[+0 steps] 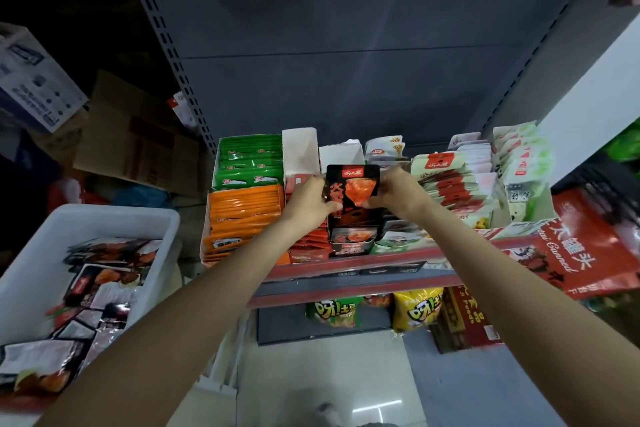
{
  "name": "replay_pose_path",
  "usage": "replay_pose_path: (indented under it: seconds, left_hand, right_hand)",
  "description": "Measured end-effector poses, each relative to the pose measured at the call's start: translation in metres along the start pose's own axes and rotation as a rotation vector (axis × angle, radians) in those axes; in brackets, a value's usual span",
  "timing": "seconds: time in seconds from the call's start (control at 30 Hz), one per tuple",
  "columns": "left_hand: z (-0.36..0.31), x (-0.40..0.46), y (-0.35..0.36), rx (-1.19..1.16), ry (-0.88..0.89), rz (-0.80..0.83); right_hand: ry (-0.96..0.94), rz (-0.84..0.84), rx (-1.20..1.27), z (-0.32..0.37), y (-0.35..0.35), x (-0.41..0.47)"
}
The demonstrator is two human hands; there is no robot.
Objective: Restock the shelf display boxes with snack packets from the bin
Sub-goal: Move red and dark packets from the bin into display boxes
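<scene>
**Black packet held over its display box**

At the centre of the frame both hands hold one black snack packet (352,191) upright by its side edges. The left hand (309,200) pinches the left edge with thumb in front and fingers behind; the right hand (394,191) pinches the right edge the same way. The packet's lower end sits in or just above the black display box (351,242) at the shelf's front edge (346,270); which of the two I cannot tell.

The white bin (114,218) at the lower left of the frame holds more of these packets.

Risks, as I judge them: the box is narrow and stands close to the shelf lip, so a hard push could tip it forward. The packet may also catch on the box wall, or slip sideways into the orange packets (244,215) to the left.
</scene>
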State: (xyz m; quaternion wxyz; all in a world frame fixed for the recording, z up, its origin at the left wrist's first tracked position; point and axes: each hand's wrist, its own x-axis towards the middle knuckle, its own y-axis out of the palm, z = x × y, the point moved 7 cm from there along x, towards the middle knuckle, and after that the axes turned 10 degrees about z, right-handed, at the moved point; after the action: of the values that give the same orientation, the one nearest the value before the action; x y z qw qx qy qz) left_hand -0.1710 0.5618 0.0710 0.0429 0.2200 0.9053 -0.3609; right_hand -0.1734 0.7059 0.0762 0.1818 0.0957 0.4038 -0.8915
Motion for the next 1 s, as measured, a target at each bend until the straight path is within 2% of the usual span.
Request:
replay_pose_path:
  seconds: [0.1,0.17,0.23,0.37,0.5,0.6,0.67,0.77,0.87,1.0]
  left_hand:
    - [0.011,0.001,0.005,0.069,-0.055,0.048]
    - [0.015,0.004,0.006,0.072,-0.047,0.084]
    - [0.014,0.004,0.008,0.105,-0.032,0.138]
    - [0.004,0.0,0.006,0.019,0.051,0.126]
    - [-0.002,-0.001,0.012,0.275,0.099,0.136]
    - [0.002,0.004,0.021,0.299,0.081,0.174]
    - [0.005,0.006,0.021,0.23,0.063,0.204]
    - [0.006,0.003,0.012,-0.082,0.033,0.255]
    - [0.009,-0.006,-0.006,-0.234,0.047,0.163]
    - [0.025,-0.027,-0.033,-0.291,0.039,-0.002]
  right_hand:
    - [-0.027,0.045,-0.103,0.007,0.002,0.001]
    - [-0.121,-0.01,-0.027,0.014,-0.002,-0.004]
    - [-0.182,-0.079,-0.059,0.015,-0.005,-0.008]
    - [-0.124,0.01,-0.317,0.002,0.013,-0.004]
    - [-0.099,0.051,-0.358,0.007,0.019,-0.003]
    - [-0.108,0.048,-0.338,0.009,0.016,-0.005]
    - [-0.095,0.064,-0.357,0.007,0.017,-0.004]
    - [-0.077,0.105,-0.295,0.007,0.016,-0.006]
    - [-0.09,0.037,-0.057,0.016,0.01,-0.013]
    - [-0.146,-0.15,0.019,0.047,0.014,-0.016]
